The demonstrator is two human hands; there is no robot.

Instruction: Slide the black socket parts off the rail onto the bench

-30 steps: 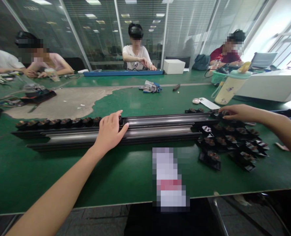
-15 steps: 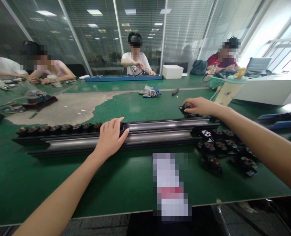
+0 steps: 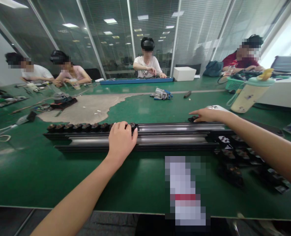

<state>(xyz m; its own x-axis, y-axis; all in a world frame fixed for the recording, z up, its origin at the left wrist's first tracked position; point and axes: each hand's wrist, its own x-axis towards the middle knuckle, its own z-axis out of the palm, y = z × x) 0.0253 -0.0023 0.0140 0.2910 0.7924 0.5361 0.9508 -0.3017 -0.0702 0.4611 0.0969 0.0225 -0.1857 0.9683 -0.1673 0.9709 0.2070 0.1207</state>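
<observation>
Two long black rails with shiny metal channels lie side by side across the table. My left hand (image 3: 122, 139) lies over both, fingers bent over the far rail (image 3: 180, 127) and thumb apart on the right. The near rail (image 3: 170, 140) passes beneath its palm. A row of small black blocks with coppery tops (image 3: 78, 127) sits along the far rail left of this hand; another black block (image 3: 132, 125) shows by its thumb. Beyond the far rail, my right hand (image 3: 205, 114) pinches a small dark part (image 3: 193, 119), mostly hidden by the fingers.
More loose black blocks (image 3: 231, 170) lie at the right front, near a blurred-out sheet (image 3: 184, 193). Gloves (image 3: 161, 94), a cream bottle (image 3: 251, 95) and a green basket (image 3: 234, 84) stand farther back. Several co-workers sit across the table, one behind a blue rail (image 3: 135, 81).
The view has swung left, shifting the scene rightward. My right hand has come down lower beside the far rail with its dark part. My left hand stays on the rails.
</observation>
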